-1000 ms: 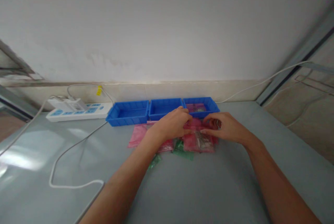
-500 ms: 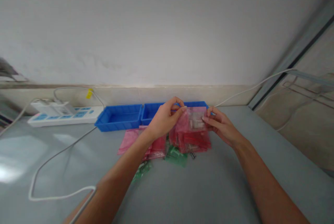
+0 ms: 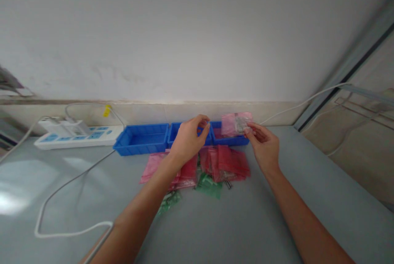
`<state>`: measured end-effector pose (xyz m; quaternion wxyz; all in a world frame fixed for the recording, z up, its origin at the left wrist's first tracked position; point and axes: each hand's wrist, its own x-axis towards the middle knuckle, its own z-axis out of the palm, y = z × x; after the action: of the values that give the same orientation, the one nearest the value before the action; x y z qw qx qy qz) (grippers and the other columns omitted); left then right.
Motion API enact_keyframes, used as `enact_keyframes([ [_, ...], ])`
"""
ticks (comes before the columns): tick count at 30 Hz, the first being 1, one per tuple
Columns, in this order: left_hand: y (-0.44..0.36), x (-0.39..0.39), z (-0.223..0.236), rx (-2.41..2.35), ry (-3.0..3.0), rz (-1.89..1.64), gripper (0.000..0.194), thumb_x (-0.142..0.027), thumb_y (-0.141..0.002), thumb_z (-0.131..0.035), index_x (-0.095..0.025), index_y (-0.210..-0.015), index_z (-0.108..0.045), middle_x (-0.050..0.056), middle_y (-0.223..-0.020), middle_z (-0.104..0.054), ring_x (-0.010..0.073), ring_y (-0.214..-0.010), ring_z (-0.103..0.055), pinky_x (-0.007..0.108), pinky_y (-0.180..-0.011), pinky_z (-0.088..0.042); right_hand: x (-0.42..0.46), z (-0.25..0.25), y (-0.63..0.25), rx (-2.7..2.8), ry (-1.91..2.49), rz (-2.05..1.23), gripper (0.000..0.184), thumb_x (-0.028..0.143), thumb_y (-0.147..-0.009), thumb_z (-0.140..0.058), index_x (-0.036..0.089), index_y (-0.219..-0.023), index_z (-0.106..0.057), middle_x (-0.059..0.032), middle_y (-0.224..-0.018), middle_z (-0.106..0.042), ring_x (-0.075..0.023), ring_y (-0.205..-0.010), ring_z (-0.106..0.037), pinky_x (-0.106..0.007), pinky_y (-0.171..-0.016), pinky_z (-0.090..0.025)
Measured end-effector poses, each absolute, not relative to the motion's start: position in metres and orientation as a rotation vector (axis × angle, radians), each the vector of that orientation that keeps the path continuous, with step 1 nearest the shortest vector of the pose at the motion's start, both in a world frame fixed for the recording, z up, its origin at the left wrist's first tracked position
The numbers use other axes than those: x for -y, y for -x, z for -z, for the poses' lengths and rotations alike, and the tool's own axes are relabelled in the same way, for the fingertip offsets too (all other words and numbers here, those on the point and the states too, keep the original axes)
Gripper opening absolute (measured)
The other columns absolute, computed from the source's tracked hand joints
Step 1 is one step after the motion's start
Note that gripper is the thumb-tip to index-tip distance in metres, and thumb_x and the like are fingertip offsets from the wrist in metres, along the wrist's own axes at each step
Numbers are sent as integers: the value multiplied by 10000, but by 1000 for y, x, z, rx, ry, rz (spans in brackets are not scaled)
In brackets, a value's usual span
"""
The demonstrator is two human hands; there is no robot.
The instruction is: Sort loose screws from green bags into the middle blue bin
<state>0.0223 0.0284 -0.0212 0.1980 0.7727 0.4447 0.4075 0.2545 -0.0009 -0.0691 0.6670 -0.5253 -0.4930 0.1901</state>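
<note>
My right hand (image 3: 264, 143) pinches a pink plastic bag (image 3: 228, 125) by its right edge, with small light-coloured contents showing in it. The bag is held above the right blue tray (image 3: 234, 142), where some pink material is visible. Over the middle blue tray (image 3: 174, 130) is my left hand (image 3: 191, 136), its thumb and fingers curled but apart, with nothing seen between them. Below the trays lie several red and pink bags (image 3: 227, 162), and more pink bags (image 3: 154, 164) partly hidden by my left forearm. Green bags (image 3: 209, 186) lie in front, with small metal pins (image 3: 228, 184) next to them.
The left blue tray (image 3: 143, 149) stands in line with the other two along the wall. A white power strip (image 3: 104, 136) with plugged-in chargers is at the far left. A pale cable (image 3: 46, 202) loops across the grey table, passing by my left forearm.
My left hand has let go of the pink bag and moved slightly left. The right hand has lifted the bag up and right, from above the red bags to over the right tray.
</note>
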Motion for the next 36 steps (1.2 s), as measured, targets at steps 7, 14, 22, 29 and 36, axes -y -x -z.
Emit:
enact_keyframes([
  [7, -11, -24, 20, -1432, -2573, -456, 305, -296, -985, -513, -201, -1161, -744, 122, -1188, -753, 311, -1115, -704, 440, -981, -545, -16, 65, -256, 1328, 1381, -197, 313, 407, -814, -653, 177, -975, -791, -109, -924, -772, -259, -824, -678, -432, -831, -546],
  [14, -5, -22, 20, -1387, -2579, -422, 276, -305, -954, -566, -249, -1138, -763, 106, -1119, -771, 294, -1057, -723, 402, -945, -552, -21, 74, -242, 1552, 1624, 44, 284, 422, -859, -607, 225, -881, -811, -137, -932, -755, -376, -1156, -542, -580, -994, -409],
  [22, -6, -17, 13, -1424, -2579, -342, 302, -306, -965, -553, -241, -1192, -741, 121, -1160, -756, 325, -1059, -717, 448, -930, -556, -8, 90, -238, 1749, 1675, 158, 471, 531, -1008, -444, 231, -952, -802, -104, -1195, -737, -416, -1319, -423, -599, -1057, -310],
  [29, -13, -14, 3, -1347, -2702, -470, 259, -256, -991, -525, -201, -1132, -734, 107, -1136, -739, 282, -1100, -684, 392, -977, -537, -4, 85, -241, 1813, 1636, 232, 436, 484, -1025, -432, 216, -1090, -770, -107, -1184, -754, -398, -1344, -430, -565, -1078, -291],
  [36, -30, -4, 8, -1147, -2774, -373, 222, -268, -987, -561, -191, -1060, -755, 99, -1038, -732, 263, -990, -701, 368, -892, -560, -2, 84, -241, 1983, 1622, 165, 436, 458, -1061, -373, 233, -1150, -736, -86, -1199, -760, -364, -1422, -406, -569, -1122, -245],
])
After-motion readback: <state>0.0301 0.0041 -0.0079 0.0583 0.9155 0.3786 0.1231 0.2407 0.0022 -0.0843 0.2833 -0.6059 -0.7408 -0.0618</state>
